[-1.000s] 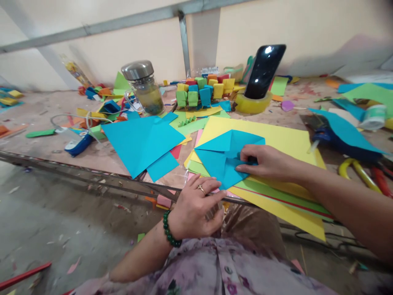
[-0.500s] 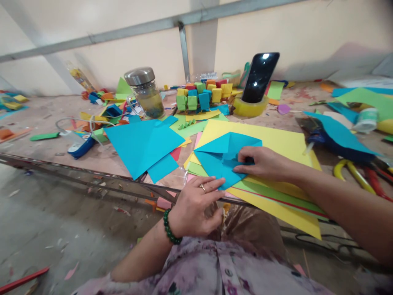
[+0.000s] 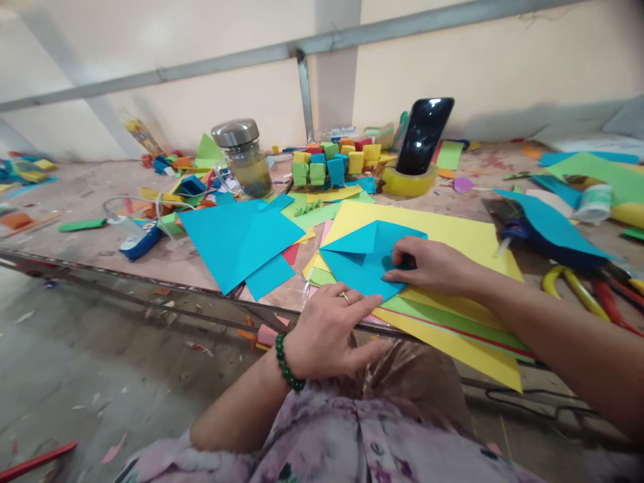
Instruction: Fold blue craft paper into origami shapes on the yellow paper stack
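1. Blue folded paper [image 3: 349,265] lies, in the head view, on a yellow sheet [image 3: 453,228] near the front edge of the worktop [image 3: 80,181].
2. Your right hand [image 3: 433,265] has thumb and forefinger at the paper's right part; you cannot tell whether that grip is closed on a fold.
3. Your left hand [image 3: 332,329] has its grip open, fingers extended towards the paper's near edge.
4. Leftward lies another blue sheet [image 3: 236,241]; beyond, a phone [image 3: 425,137] stands in a tape roll [image 3: 410,182].
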A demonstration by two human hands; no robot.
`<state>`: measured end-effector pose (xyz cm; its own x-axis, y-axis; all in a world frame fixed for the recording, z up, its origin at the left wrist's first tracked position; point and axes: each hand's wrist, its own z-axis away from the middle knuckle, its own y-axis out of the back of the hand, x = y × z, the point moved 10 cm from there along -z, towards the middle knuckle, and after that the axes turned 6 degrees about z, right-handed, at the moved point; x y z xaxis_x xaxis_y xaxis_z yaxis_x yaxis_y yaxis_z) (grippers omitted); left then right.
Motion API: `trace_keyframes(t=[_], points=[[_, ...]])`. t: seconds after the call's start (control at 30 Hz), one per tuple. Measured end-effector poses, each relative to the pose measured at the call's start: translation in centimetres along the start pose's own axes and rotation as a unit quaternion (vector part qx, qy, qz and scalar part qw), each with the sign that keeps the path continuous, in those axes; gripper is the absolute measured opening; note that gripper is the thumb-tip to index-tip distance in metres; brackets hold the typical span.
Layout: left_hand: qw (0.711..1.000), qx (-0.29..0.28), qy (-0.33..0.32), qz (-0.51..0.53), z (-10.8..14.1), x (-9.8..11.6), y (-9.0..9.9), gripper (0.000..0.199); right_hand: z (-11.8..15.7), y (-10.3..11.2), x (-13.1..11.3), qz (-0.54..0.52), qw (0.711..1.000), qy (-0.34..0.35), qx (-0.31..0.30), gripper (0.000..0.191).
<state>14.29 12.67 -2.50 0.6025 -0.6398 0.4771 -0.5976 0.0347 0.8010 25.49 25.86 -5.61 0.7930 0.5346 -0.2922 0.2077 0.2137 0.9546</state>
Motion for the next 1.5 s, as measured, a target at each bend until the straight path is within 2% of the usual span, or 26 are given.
trace_keyframes(t=[0.13, 0.2, 0.27, 0.3, 0.37, 0.43, 0.47, 0.7, 0.9, 1.13, 1.23, 1.3, 1.37, 1.43, 1.5], points=[[0.997, -0.021, -0.001, -0.069, -0.5, 0.1, -0.9, 0.045, -0.2, 1.0, 0.7, -0.014, 1.000, -0.003, 0.018, 0.034], [0.996, -0.024, -0.007, -0.089, -0.4, 0.2, -1.2, 0.042, 0.2, 2.0, -0.5, 0.010, 0.999, 0.019, 0.042, 0.032], [0.995, -0.023, -0.009, -0.098, -0.3, 0.3, -1.3, 0.040, 0.7, 2.6, -2.9, 0.050, 0.996, 0.056, 0.056, 0.027], [0.995, -0.021, -0.008, -0.100, -0.3, 0.3, -1.3, 0.038, 1.0, 2.4, -4.1, 0.059, 0.995, 0.073, 0.042, 0.024], [0.995, -0.021, -0.005, -0.102, -0.3, 0.3, -1.3, 0.035, 1.3, 0.9, -5.8, 0.039, 0.995, 0.088, -0.033, 0.023], [0.994, -0.019, -0.003, -0.103, -0.3, 0.4, -1.3, 0.033, 1.3, -0.5, -6.3, 0.011, 0.991, 0.076, -0.106, 0.023], [0.995, -0.017, -0.003, -0.103, -0.3, 0.4, -1.3, 0.034, 1.3, -0.8, -6.1, 0.005, 0.990, 0.066, -0.122, 0.022], [0.995, -0.006, -0.008, -0.102, -0.2, 0.5, -1.2, 0.035, 1.4, -1.4, -3.6, -0.049, 0.986, 0.043, -0.156, 0.029], [0.996, 0.002, -0.012, -0.093, 0.0, 0.5, -1.0, 0.036, 1.8, -0.5, -1.2, 0.001, 0.990, -0.001, -0.138, 0.033], [0.997, 0.015, -0.016, -0.079, 0.7, 0.5, -1.1, 0.042, 2.6, 0.7, 5.9, -0.037, 0.984, -0.080, -0.158, 0.043], [0.997, 0.017, -0.010, -0.080, 0.8, 0.5, -1.3, 0.045, 2.4, 2.3, 7.2, -0.014, 0.984, -0.098, -0.146, 0.047], [0.996, 0.010, -0.003, -0.088, 0.8, 0.6, -1.5, 0.048, 2.0, 3.9, 5.3, 0.001, 0.992, -0.084, -0.094, 0.047], [0.995, 0.005, 0.004, -0.101, 0.8, 0.6, -1.7, 0.048, 1.7, 4.3, 1.2, -0.010, 0.998, -0.037, -0.051, 0.044], [0.994, 0.006, 0.009, -0.109, 1.0, 0.7, -1.8, 0.046, 1.7, 2.3, -3.9, -0.048, 0.993, 0.041, -0.095, 0.035], [0.995, 0.012, 0.011, -0.097, 1.3, 0.6, -1.6, 0.043, 1.9, -0.3, -6.8, -0.062, 0.984, 0.059, -0.156, 0.030]])
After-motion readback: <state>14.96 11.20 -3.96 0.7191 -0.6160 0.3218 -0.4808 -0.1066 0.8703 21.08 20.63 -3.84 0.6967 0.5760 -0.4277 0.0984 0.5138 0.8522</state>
